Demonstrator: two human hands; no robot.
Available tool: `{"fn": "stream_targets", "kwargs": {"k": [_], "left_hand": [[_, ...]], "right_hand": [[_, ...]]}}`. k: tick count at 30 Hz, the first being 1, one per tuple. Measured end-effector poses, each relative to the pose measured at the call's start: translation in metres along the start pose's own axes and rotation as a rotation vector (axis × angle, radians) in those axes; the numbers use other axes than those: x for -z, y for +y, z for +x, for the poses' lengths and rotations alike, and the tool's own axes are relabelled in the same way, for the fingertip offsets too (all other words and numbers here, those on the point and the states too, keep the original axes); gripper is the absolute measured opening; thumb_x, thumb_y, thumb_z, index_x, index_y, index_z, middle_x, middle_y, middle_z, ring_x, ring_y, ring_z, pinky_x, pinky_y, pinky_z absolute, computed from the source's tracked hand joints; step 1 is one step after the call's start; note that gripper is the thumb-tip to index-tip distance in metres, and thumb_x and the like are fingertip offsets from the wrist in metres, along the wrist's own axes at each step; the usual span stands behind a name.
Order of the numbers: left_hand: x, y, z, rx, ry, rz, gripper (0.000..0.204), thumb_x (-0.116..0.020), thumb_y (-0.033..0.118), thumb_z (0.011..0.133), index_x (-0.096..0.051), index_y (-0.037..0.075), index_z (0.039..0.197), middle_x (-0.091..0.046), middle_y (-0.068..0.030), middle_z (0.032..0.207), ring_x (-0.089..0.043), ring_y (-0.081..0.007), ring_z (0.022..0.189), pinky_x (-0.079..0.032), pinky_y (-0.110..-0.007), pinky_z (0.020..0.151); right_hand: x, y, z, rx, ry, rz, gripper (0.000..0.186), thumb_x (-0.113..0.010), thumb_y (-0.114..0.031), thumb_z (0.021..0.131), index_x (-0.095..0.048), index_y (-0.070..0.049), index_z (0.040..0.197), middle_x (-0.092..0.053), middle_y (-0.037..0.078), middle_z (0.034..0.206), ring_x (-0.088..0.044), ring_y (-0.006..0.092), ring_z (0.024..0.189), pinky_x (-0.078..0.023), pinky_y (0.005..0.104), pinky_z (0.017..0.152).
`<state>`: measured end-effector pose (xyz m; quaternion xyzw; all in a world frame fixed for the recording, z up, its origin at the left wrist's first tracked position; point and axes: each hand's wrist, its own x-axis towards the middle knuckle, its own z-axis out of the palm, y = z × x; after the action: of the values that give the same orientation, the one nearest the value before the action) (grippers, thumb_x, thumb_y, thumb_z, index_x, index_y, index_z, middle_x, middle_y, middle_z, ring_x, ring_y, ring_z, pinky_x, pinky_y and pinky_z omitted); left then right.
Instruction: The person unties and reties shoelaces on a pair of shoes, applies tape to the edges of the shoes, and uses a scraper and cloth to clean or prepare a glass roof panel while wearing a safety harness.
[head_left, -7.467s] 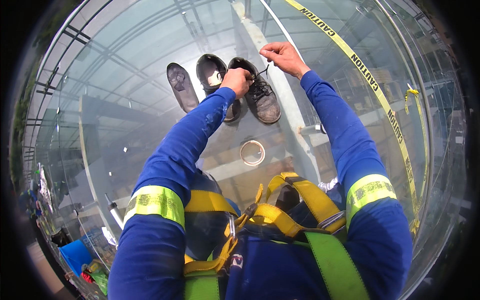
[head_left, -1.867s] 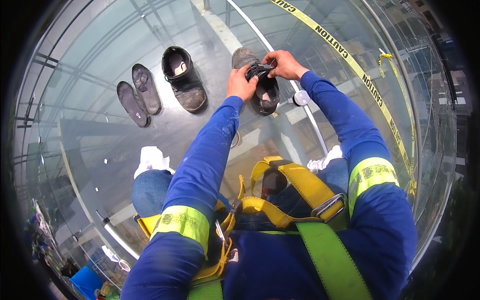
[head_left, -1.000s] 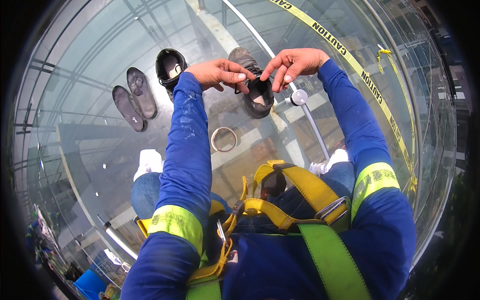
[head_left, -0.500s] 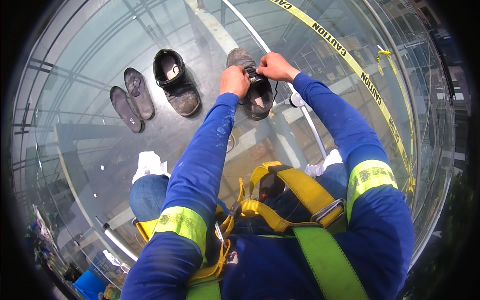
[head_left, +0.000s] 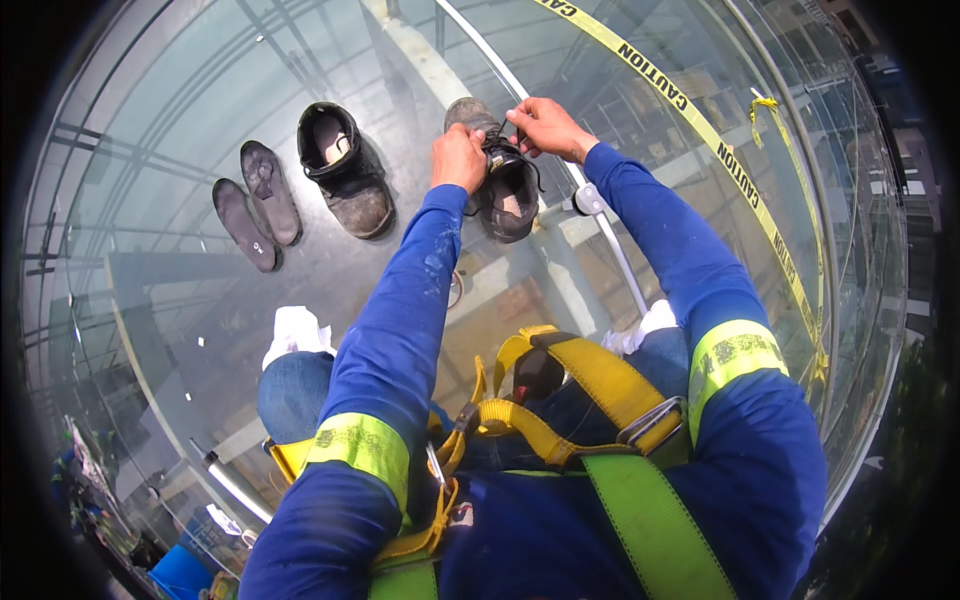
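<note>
A worn dark work shoe (head_left: 511,212) stands on the glass floor, its toe away from me and its opening toward me. At its lacing, my left hand (head_left: 459,158) is closed on a dark shoelace, though the fingertips are partly hidden. My right hand (head_left: 550,130) pinches the lace on the right side, above the tongue. Loose lace hangs at both sides of the shoe. To the left stands the matching black shoe (head_left: 362,196), its opening wide and its toe toward me. Two dark insoles, one (head_left: 269,190) beside the other (head_left: 244,226), lie farther left.
A metal rail (head_left: 614,245) runs just right of the shoe. Yellow caution tape (head_left: 690,120) stretches across the right side. Pale beams show beneath the glass. My yellow harness straps (head_left: 610,375) hang over my lap. A blue container (head_left: 180,572) sits at lower left.
My hands have parted a little, drawing the lace up off the shoe. The right hand has risen slightly. The shoe's opening is more exposed, and the whole view has shifted slightly.
</note>
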<state>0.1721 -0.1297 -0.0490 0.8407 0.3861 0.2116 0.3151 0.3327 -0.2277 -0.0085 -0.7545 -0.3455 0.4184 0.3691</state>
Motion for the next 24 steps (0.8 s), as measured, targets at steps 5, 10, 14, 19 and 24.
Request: {"fn": "stream_targets", "kwargs": {"k": [5, 10, 14, 19, 24], "left_hand": [[0.022, -0.027, 0.008, 0.440, -0.416, -0.488, 0.029, -0.072, 0.027, 0.090, -0.070, -0.002, 0.092, -0.069, -0.0081, 0.078, -0.067, -0.0160, 0.064, -0.059, -0.032, 0.057], [0.009, -0.015, 0.011, 0.269, -0.345, -0.652, 0.026, -0.070, 0.019, 0.092, -0.067, -0.007, 0.098, -0.067, -0.0081, 0.081, -0.066, -0.0166, 0.071, -0.059, -0.032, 0.062], [0.030, -0.015, 0.017, 0.387, -0.393, -0.609, 0.029, -0.071, 0.022, 0.091, -0.069, -0.007, 0.095, -0.068, -0.0099, 0.083, -0.066, -0.0170, 0.069, -0.057, -0.030, 0.060], [0.015, -0.013, 0.017, 0.208, -0.300, -0.411, 0.026, -0.071, 0.020, 0.091, -0.070, -0.005, 0.099, -0.069, -0.0080, 0.082, -0.064, -0.0156, 0.066, -0.056, -0.031, 0.061], [0.018, -0.040, 0.015, 0.368, -0.324, -1.007, 0.024, -0.053, 0.016, 0.102, -0.063, 0.000, 0.116, -0.068, -0.0099, 0.102, -0.064, -0.0161, 0.079, -0.059, -0.033, 0.062]], "right_hand": [[0.016, 0.017, -0.009, -0.155, -0.137, 0.064, 0.034, -0.068, -0.033, 0.094, -0.065, 0.000, 0.099, -0.066, 0.007, 0.081, -0.063, 0.0111, 0.069, -0.052, 0.0255, 0.057], [0.019, 0.021, -0.002, -0.007, 0.018, 0.060, 0.032, -0.069, -0.031, 0.093, -0.067, 0.000, 0.094, -0.067, 0.005, 0.083, -0.066, 0.0137, 0.073, -0.053, 0.0284, 0.060], [0.019, 0.019, -0.006, -0.146, -0.052, 0.180, 0.030, -0.069, -0.031, 0.093, -0.068, -0.001, 0.097, -0.069, 0.007, 0.092, -0.067, 0.0146, 0.079, -0.055, 0.0281, 0.063], [0.026, 0.027, -0.002, -0.037, -0.166, 0.010, 0.030, -0.071, -0.028, 0.092, -0.065, -0.003, 0.106, -0.068, 0.005, 0.092, -0.066, 0.0137, 0.078, -0.056, 0.0284, 0.064], [0.022, 0.013, -0.002, -0.089, -0.081, 0.337, 0.024, -0.065, -0.015, 0.093, -0.064, -0.001, 0.113, -0.067, 0.005, 0.094, -0.067, 0.0138, 0.076, -0.057, 0.0257, 0.065]]}}
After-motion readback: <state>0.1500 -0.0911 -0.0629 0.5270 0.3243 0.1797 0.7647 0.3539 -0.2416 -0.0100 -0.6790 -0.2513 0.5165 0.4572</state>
